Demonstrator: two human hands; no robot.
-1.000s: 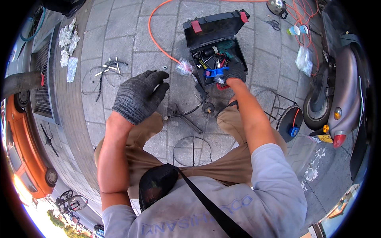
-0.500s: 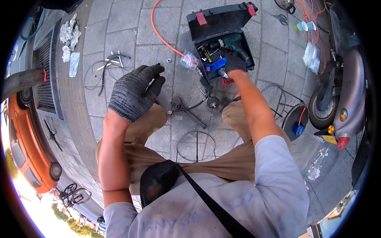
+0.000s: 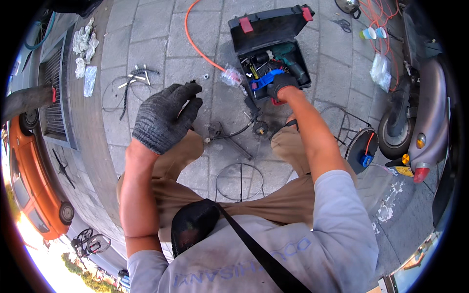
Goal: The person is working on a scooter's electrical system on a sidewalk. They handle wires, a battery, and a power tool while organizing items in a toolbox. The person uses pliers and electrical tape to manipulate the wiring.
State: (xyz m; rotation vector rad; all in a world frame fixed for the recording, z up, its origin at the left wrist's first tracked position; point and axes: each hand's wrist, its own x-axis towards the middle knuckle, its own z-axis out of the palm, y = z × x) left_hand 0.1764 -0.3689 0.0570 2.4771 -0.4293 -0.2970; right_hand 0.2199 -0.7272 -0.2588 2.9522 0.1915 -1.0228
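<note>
My right hand (image 3: 282, 85), in a dark grey knit glove, is at the near edge of an open black toolbox (image 3: 304, 73). Its fingers curl inward beside a blue tool (image 3: 270, 78); what they hold, if anything, is hidden. Inside the box lie a dark green power drill (image 3: 293, 65) and several small tools. My left hand (image 3: 166, 115), gloved alike, hovers above the paving to the left. Thumb and forefinger are apart there, with no held thing visible between them. A black hose with a round gauge (image 3: 261, 128) lies between my knees.
An orange air hose (image 3: 194, 43) runs to a plastic-wrapped fitting (image 3: 231, 76) beside the toolbox. Cut tubing (image 3: 139, 77) and wire lie left. A wire hoop (image 3: 239, 181) lies before me. Right are a scooter (image 3: 427, 117), a dark round lid (image 3: 360, 150), paper cups (image 3: 370, 33) and scissors (image 3: 343, 25).
My right hand has drawn back slightly toward me and left, uncovering more of the drill and the blue tool. A silvery piece beside it no longer shows. My left hand stays nearly still.
</note>
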